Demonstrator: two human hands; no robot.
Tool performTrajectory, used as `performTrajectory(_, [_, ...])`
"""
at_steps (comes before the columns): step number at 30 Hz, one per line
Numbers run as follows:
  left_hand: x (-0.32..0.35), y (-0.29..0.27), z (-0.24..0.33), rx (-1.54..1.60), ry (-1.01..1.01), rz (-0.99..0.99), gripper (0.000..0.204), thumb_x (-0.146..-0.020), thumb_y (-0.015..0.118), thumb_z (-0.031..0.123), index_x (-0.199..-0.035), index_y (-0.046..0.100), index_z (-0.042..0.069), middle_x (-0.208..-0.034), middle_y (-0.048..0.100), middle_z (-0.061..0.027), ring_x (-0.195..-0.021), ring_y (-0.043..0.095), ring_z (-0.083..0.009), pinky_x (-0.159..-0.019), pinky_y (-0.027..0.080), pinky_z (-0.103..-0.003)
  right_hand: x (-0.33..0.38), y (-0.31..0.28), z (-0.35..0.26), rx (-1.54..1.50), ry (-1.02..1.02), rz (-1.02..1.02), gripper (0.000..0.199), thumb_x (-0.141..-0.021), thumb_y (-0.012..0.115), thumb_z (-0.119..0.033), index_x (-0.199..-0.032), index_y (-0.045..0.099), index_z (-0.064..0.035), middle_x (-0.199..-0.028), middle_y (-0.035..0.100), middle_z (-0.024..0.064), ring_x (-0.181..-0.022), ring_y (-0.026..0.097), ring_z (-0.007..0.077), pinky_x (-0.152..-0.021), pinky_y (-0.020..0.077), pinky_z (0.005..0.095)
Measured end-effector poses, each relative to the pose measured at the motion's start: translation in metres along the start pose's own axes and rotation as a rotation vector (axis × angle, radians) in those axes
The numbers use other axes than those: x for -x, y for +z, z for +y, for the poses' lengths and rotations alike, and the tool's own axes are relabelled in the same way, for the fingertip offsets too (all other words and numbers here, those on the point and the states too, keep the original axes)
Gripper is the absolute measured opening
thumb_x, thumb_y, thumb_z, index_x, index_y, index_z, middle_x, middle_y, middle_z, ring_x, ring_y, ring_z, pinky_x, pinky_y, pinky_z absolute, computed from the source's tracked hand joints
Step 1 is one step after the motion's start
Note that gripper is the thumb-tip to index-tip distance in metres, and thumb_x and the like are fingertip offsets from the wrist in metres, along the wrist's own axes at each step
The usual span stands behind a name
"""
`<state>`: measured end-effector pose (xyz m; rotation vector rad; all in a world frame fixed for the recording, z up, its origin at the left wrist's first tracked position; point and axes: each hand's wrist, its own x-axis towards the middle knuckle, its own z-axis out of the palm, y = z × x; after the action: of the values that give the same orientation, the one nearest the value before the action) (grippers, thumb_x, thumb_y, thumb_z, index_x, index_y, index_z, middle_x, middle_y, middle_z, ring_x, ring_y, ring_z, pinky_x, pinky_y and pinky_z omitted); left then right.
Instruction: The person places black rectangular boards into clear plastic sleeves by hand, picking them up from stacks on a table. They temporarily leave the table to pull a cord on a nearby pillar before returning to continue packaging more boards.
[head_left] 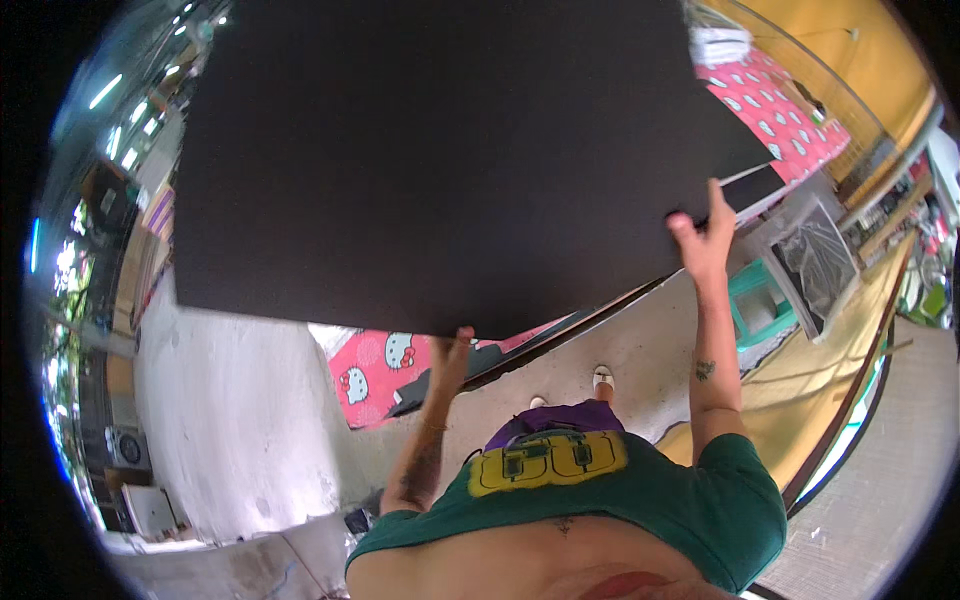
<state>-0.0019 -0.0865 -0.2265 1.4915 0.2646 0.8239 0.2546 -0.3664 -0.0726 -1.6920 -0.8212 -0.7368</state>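
A large black board [440,160], flat and matte, fills the upper middle of the head view, tilted in front of me. My left hand [450,362] grips its near edge, with the thumb tip over the top and the fingers hidden underneath. At the near right part of that edge, my right hand [708,240] has its thumb on the board's face and its index finger stretched along the side; the other fingers are mostly hidden. Below the board lies a pink cloth [365,372] with white cartoon cat heads, covering a work surface whose dark edge shows.
On the right are a teal plastic stool [748,305] and a grey frame [805,270] with clear plastic in it. Beyond the board's far right stands a white stack [720,45]. Yellow sheeting [780,385] runs along the right; pale concrete floor [230,420] spreads on the left.
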Motion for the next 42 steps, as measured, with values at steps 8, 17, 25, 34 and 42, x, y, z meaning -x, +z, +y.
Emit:
performTrajectory(8, [0.0, -0.001, -0.037, -0.016, -0.129, -0.047, 0.069, -0.087, 0.058, 0.051, -0.13, 0.038, 0.001, -0.111, 0.052, -0.0048, -0.095, 0.048, -0.0137, -0.083, 0.041, -0.032, -0.022, -0.013, -0.057, 0.088, -0.017, -0.135, 0.069, -0.06, 0.079, -0.056, -0.093, 0.056, -0.0005, -0.075, 0.061, 0.0154, -0.07, 0.065, 0.0267, -0.064, 0.0492, 0.033])
performTrajectory(17, [0.006, 0.003, 0.005, 0.088, -0.195, 0.118, 0.061, -0.09, 0.06, 0.036, -0.133, 0.036, -0.001, -0.124, 0.048, -0.0107, -0.109, 0.048, -0.02, -0.091, 0.04, -0.033, -0.008, -0.013, -0.066, -0.021, 0.244, -0.163, 0.052, -0.073, 0.075, -0.04, -0.095, 0.055, 0.0027, -0.079, 0.065, 0.0174, -0.075, 0.065, 0.0229, -0.068, 0.0487, 0.0345])
performTrajectory(25, [0.012, -0.014, 0.05, -0.156, -0.386, 0.264, 0.043, -0.083, 0.065, 0.019, -0.116, 0.054, -0.005, -0.105, 0.062, -0.0108, -0.092, 0.059, -0.0184, -0.084, 0.046, -0.029, 0.108, 0.03, -0.004, 0.093, 0.712, -0.259, 0.069, -0.081, 0.065, -0.05, -0.113, 0.055, 0.0103, -0.1, 0.063, 0.0285, -0.099, 0.062, 0.0323, -0.085, 0.0457, 0.0379])
performTrajectory(34, [-0.032, 0.006, 0.014, -0.545, -0.651, 0.169, 0.052, -0.077, 0.066, 0.041, -0.097, 0.064, -0.007, -0.084, 0.068, -0.0163, -0.077, 0.066, -0.0232, -0.069, 0.05, -0.033, 0.161, 0.052, 0.089, 0.006, 1.102, -0.462, 0.071, -0.083, 0.063, -0.049, -0.115, 0.053, 0.0138, -0.115, 0.058, 0.027, -0.107, 0.058, 0.0326, -0.09, 0.0439, 0.0346])
performTrajectory(42, [-0.108, -0.02, 0.004, -1.276, -0.273, 0.091, 0.045, -0.085, 0.058, 0.04, -0.085, 0.064, -0.005, -0.086, 0.067, -0.0193, -0.082, 0.063, -0.0385, -0.072, 0.048, -0.047, 0.147, 0.062, 0.119, -0.219, 1.168, -0.495, 0.064, -0.083, 0.068, -0.041, -0.117, 0.052, 0.0115, -0.111, 0.06, 0.0194, -0.1, 0.059, 0.0254, -0.087, 0.0449, 0.0317])
